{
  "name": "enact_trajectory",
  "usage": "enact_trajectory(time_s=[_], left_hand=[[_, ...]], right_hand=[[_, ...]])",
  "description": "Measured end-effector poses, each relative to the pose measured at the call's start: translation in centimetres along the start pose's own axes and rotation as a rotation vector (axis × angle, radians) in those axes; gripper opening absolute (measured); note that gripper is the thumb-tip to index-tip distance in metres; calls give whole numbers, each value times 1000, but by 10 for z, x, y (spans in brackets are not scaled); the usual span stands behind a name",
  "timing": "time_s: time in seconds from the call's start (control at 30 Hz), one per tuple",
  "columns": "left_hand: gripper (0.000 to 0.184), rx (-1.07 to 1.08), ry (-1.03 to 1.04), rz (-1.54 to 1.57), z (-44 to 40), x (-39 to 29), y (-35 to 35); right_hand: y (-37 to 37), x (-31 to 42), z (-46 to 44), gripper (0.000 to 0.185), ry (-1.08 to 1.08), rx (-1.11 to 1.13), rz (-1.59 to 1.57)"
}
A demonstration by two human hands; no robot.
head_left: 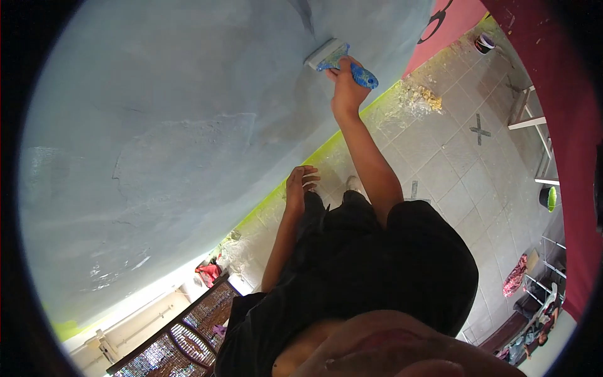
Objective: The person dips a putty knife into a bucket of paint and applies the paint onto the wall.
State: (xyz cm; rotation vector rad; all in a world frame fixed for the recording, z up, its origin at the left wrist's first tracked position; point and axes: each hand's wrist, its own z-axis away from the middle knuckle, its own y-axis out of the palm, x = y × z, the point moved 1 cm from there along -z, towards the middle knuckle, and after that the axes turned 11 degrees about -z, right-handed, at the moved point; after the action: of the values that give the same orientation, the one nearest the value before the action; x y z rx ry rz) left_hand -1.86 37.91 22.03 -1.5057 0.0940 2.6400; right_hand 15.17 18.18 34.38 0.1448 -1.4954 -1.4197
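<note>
My right hand (349,93) is wrapped round the blue handle of a wide flat paintbrush (331,55), smeared with pale paint. The brush's whitish head rests against the grey-blue wall (188,81), near a darker streak. Patches of the wall look uneven, with a rough raised outline in the middle and a wet shine lower down. My left hand (300,187) hangs near the wall's yellow-green bottom edge (336,141), its fingers apart and holding nothing.
Tiled floor (461,163) carries tape crosses (480,129) and crumbled debris (424,98) along the wall. A paint bucket (484,43), a dark pot with a green inside (551,199) and a white-legged frame (531,122) stand at right. A patterned screen (201,314) is at lower left.
</note>
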Motion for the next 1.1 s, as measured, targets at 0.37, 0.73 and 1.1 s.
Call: enact_trajectory(time_s=[0.37, 0.73, 1.1], left_hand=[[30, -34, 47, 67, 3, 0, -11], [33, -51, 114, 84, 5, -16, -9], [32, -36, 51, 72, 5, -2, -12]], right_hand=[[85, 68, 24, 22, -89, 157, -176], [161, 137, 37, 33, -146, 367, -330], [-21, 33, -21, 24, -197, 38, 95]])
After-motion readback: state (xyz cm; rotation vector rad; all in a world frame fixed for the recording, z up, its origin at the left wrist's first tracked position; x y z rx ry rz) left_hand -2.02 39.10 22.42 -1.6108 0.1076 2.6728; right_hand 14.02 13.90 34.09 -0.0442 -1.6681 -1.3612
